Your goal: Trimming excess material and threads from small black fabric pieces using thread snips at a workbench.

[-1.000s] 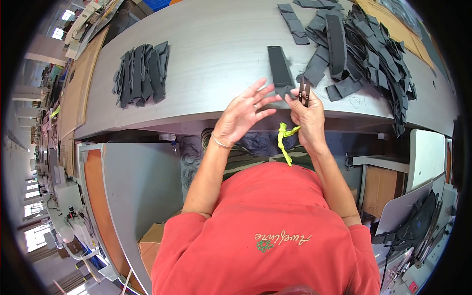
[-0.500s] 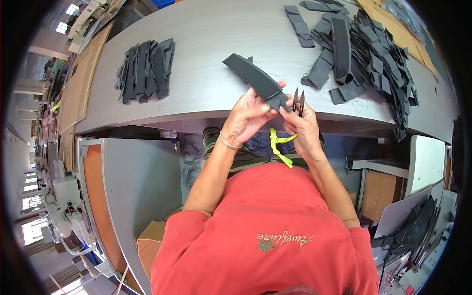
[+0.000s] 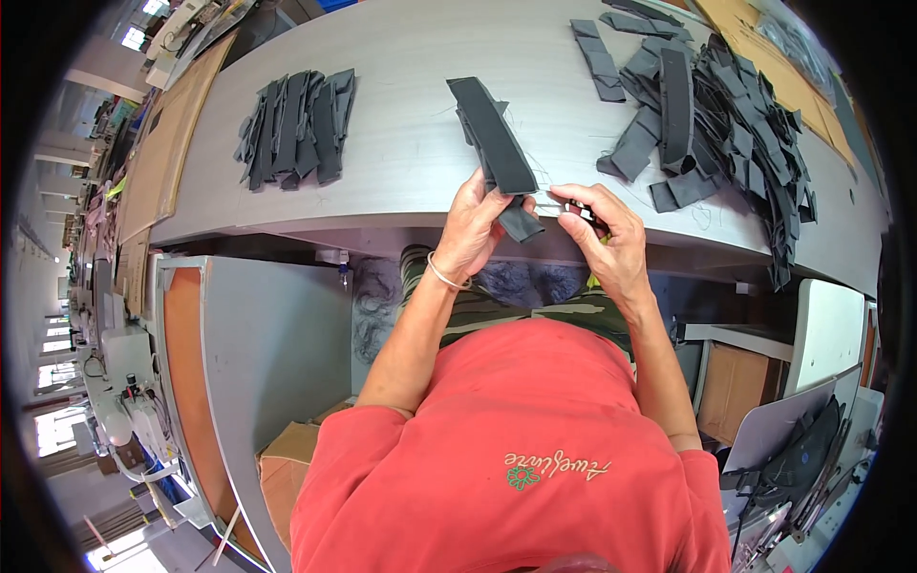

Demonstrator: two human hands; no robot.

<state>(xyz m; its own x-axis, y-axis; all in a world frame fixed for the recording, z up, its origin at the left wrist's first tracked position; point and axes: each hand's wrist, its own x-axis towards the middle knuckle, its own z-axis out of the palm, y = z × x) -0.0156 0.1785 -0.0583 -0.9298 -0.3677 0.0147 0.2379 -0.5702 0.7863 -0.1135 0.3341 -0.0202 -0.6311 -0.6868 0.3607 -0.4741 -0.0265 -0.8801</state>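
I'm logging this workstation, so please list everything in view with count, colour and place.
fabric strip: one, dark grey, in the left hand's grip above the table edge
thread snips: one, metal with dark handle, in the right hand
neat strip stack: one, dark grey, table left
loose strip heap: one, dark grey, table right
table: one, grey, ahead
cardboard box: one, brown, floor lower left
bracelet: one, pale, left wrist
left hand: holding the strip
right hand: holding the snips
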